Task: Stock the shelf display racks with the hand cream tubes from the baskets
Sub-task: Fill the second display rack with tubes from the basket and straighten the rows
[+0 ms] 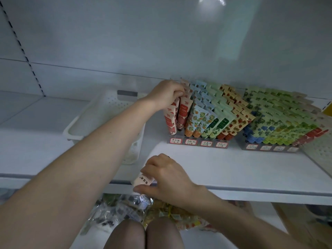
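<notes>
- Where the red-and-cream hand cream tubes (181,114) stand in the leftmost lane of the left display rack (198,143), the left hand (166,95) reaches in from the left. Its fingers are curled over the tubes' top ends and grip them.
- Near the front edge of the white shelf (233,169), the right hand (168,178) pinches a pale pink tube (143,179) between the thumb below and curled fingers above. Whether it holds more than one, I cannot tell.
- The left rack holds four lanes of tubes leaning back: red-and-cream, blue with orange fruit, green, and strawberry-print. Each lane is two tubes wide at the front, and four price labels (191,141) run along the base.
- Just beside it to the right, the right display rack (269,147) is packed with four more lanes, mostly blue-flowered and green prints, also above four labels.
- Two baskets show. A white perforated basket (111,108) sits on the shelf left of the racks, its inside largely hidden by the left forearm. The corner of a second perforated basket (321,153) shows at the right edge.
- Under the shelf lie clear bags (125,207) of small packets, above two knees (125,234).
</notes>
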Action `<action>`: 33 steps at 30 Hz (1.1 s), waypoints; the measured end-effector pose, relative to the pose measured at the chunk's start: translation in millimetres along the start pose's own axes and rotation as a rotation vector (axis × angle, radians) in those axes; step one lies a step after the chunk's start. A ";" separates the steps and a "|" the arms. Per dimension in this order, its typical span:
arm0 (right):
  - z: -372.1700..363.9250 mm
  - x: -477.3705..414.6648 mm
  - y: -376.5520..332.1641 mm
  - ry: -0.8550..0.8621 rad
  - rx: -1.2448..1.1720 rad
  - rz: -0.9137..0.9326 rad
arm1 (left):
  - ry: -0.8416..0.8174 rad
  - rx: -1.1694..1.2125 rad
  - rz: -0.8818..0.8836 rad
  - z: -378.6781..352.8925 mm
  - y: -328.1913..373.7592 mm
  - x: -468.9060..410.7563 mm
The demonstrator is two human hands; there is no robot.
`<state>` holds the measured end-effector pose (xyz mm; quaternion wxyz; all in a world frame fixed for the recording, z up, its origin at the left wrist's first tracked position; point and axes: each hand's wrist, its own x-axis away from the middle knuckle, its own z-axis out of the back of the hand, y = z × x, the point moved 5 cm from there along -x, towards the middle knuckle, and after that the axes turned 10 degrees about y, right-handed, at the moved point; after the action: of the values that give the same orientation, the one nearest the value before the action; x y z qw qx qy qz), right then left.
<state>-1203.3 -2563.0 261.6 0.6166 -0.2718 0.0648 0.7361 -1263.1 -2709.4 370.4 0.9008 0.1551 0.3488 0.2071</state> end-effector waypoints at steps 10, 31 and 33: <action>-9.5 3.6 -7.6 0.017 0.062 -0.013 | 0.007 0.026 0.007 3.7 4.2 4.5; 112.4 -57.4 96.4 0.516 0.153 -0.378 | 0.051 0.042 -0.034 0.3 1.1 0.6; 105.4 -57.3 99.2 0.515 0.144 -0.365 | 0.059 0.051 -0.032 0.5 1.0 0.7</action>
<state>-1325.4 -2590.6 354.2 0.7195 -0.4119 0.2206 0.5138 -1262.6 -2708.3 370.8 0.8891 0.1662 0.3826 0.1881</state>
